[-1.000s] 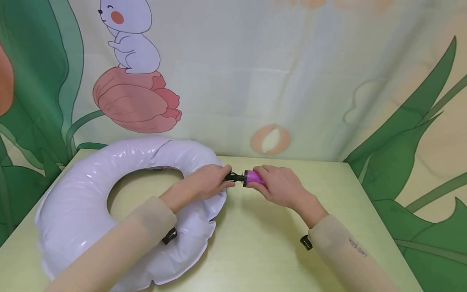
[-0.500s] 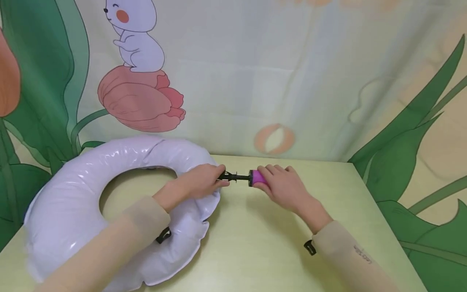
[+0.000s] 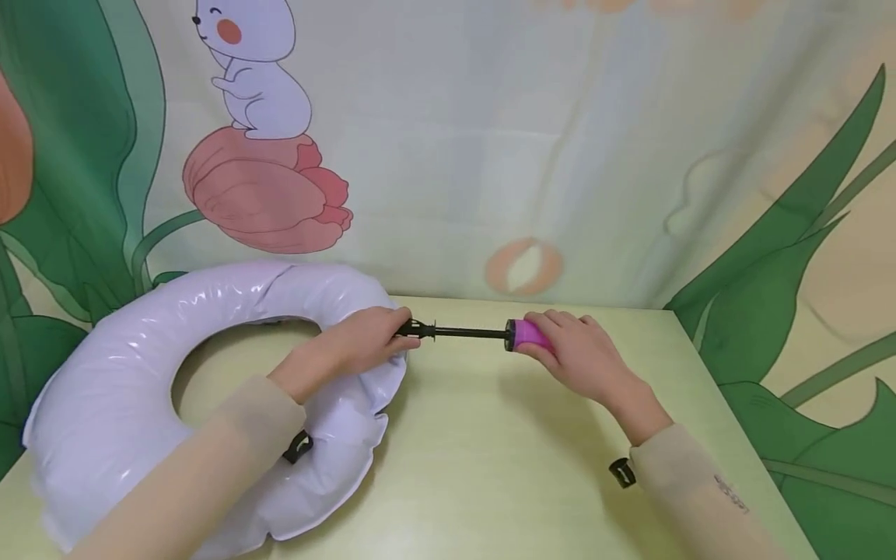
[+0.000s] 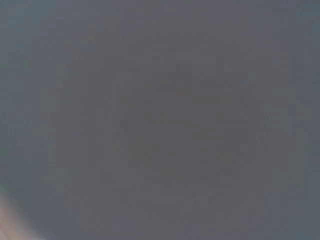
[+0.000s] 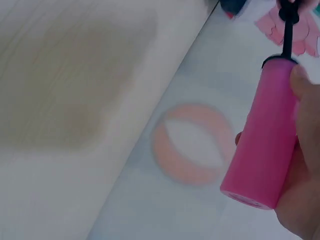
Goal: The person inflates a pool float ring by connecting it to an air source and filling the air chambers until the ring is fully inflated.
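A hand pump with a magenta barrel (image 3: 530, 334) is held level above the table, its long black rod (image 3: 469, 332) drawn out. My right hand (image 3: 586, 359) grips the barrel; in the right wrist view the pink barrel (image 5: 262, 135) shows with fingers wrapped around it. My left hand (image 3: 367, 338) holds the black fitting (image 3: 418, 329) at the rod's other end, over the right side of a white inflatable swim ring (image 3: 98, 397). Whether the fitting touches the ring's valve is hidden. The left wrist view is a grey blur.
The swim ring covers the left part of the pale yellow-green table (image 3: 476, 467). A printed curtain (image 3: 448, 179) with a rabbit and flowers hangs behind the table's back edge. A black strap piece (image 3: 621, 472) sticks out near the right sleeve.
My right hand has moved right with the barrel, drawing out far more of the rod. The left hand and the swim ring have shifted a little to the left.
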Tool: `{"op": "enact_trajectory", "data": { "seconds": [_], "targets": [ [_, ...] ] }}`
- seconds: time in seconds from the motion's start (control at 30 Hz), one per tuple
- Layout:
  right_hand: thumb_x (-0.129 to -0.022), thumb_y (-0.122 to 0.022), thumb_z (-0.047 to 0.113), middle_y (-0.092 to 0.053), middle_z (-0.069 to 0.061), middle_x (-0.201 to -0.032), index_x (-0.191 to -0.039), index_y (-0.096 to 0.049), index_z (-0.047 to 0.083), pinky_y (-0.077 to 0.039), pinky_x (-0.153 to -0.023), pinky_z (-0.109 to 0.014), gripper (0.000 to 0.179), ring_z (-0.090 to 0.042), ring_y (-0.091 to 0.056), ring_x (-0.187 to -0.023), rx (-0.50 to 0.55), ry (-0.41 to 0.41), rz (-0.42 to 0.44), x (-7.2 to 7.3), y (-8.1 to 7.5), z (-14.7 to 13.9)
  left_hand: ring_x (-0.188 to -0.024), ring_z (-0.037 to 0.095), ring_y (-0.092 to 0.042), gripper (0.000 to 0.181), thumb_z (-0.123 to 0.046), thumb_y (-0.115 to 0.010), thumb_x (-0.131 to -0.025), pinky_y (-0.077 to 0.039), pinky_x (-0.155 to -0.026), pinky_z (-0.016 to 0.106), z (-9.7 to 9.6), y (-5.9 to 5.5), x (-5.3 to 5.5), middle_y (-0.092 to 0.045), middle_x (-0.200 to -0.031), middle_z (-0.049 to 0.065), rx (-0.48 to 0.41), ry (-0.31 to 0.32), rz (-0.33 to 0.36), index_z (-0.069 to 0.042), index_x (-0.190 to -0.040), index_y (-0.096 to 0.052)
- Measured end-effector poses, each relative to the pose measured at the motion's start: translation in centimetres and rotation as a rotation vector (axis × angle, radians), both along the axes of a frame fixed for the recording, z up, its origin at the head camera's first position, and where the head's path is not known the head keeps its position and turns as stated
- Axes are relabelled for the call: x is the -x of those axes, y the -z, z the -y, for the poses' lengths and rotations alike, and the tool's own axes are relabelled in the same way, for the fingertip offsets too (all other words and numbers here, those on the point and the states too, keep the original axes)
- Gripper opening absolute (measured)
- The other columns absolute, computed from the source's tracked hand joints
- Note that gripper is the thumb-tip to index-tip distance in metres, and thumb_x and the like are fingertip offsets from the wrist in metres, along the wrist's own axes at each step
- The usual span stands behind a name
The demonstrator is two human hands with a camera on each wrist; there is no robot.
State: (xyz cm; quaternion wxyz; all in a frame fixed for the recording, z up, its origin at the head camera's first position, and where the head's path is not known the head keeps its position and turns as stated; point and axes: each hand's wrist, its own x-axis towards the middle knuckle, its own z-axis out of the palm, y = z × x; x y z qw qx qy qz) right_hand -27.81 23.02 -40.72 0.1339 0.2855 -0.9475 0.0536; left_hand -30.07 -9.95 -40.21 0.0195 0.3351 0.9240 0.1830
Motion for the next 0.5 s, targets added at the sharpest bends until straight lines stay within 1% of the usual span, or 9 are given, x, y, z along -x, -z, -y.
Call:
{"op": "enact_trajectory", "data": {
  "seconds": [0.07, 0.13, 0.2, 0.27, 0.3, 0.37, 0.43, 0.5],
  "targets": [
    [-0.101, -0.063, 0.046, -0.067, -0.007, -0.119, -0.136, -0.061, 0.010, -0.045, -0.085, -0.050, 0.050, -0.026, -0.063, -0.109, -0.022, -0.029, -0.028, 0.5, 0.2, 0.6, -0.072, 0.020, -0.052, 0.026, -0.030, -0.059, -0.106, -0.045, -0.074, 0.038, -0.5, -0.2, 0.0, -0.050, -0.074, 0.001, 0.021, 0.002, 0.002, -0.008, -0.095, -0.051],
    [-0.102, -0.060, 0.048, -0.067, -0.007, -0.120, -0.137, -0.060, 0.009, -0.045, -0.085, -0.050, 0.052, -0.026, -0.063, -0.110, -0.042, -0.064, -0.061, 1.0, 0.4, 1.8, -0.072, 0.020, -0.053, 0.027, -0.031, -0.059, -0.107, -0.045, -0.073, 0.037, -1.5, -0.4, 0.0, -0.051, -0.074, 0.001, 0.028, 0.010, 0.002, -0.007, -0.097, -0.052],
    [-0.103, -0.058, 0.049, -0.067, -0.007, -0.118, -0.138, -0.060, 0.008, -0.046, -0.084, -0.049, 0.053, -0.026, -0.063, -0.108, -0.057, -0.093, -0.082, 1.1, 0.6, 3.2, -0.072, 0.019, -0.053, 0.027, -0.033, -0.058, -0.107, -0.046, -0.072, 0.037, -2.3, -0.4, 0.1, -0.052, -0.075, 0.001, 0.033, 0.024, -0.009, -0.007, -0.098, -0.053],
    [-0.104, -0.057, 0.050, -0.067, -0.006, -0.114, -0.136, -0.061, 0.009, -0.047, -0.082, -0.048, 0.053, -0.025, -0.063, -0.104, -0.065, -0.093, -0.094, 1.0, 0.7, 4.1, -0.072, 0.018, -0.052, 0.027, -0.033, -0.059, -0.106, -0.045, -0.071, 0.036, -2.6, -0.2, 0.1, -0.052, -0.075, 0.000, 0.030, 0.028, -0.019, -0.008, -0.097, -0.053],
    [-0.103, -0.058, 0.051, -0.068, -0.005, -0.113, -0.136, -0.061, 0.010, -0.047, -0.082, -0.048, 0.052, -0.023, -0.063, -0.103, -0.061, -0.082, -0.089, 0.8, 0.7, 4.2, -0.071, 0.018, -0.052, 0.026, -0.032, -0.061, -0.105, -0.045, -0.071, 0.036, -2.5, -0.1, 0.1, -0.051, -0.075, 0.000, 0.019, 0.023, -0.023, -0.009, -0.096, -0.053],
    [-0.103, -0.057, 0.052, -0.068, -0.004, -0.111, -0.135, -0.062, 0.011, -0.048, -0.083, -0.047, 0.052, -0.021, -0.062, -0.099, -0.051, -0.072, -0.054, 0.5, 0.7, 3.9, -0.071, 0.017, -0.051, 0.026, -0.032, -0.061, -0.105, -0.045, -0.071, 0.035, -1.9, 0.2, 0.0, -0.050, -0.074, -0.001, 0.004, 0.034, -0.019, -0.010, -0.094, -0.053],
    [-0.102, -0.058, 0.052, -0.068, -0.002, -0.108, -0.134, -0.063, 0.012, -0.048, -0.082, -0.047, 0.051, -0.020, -0.061, -0.095, -0.024, -0.066, -0.005, 0.3, 0.6, 2.9, -0.071, 0.017, -0.051, 0.026, -0.032, -0.061, -0.105, -0.045, -0.072, 0.035, -1.1, 0.3, -0.1, -0.049, -0.073, -0.002, -0.008, 0.045, -0.011, -0.011, -0.092, -0.052],
    [-0.102, -0.061, 0.051, -0.068, -0.002, -0.110, -0.134, -0.063, 0.013, -0.048, -0.083, -0.047, 0.050, -0.019, -0.060, -0.095, 0.011, -0.047, 0.044, 0.4, 0.6, 1.5, -0.071, 0.016, -0.050, 0.027, -0.032, -0.061, -0.105, -0.044, -0.073, 0.035, -0.3, 0.4, 0.0, -0.049, -0.072, -0.002, -0.013, 0.036, -0.008, -0.012, -0.091, -0.051]
  ]
}}
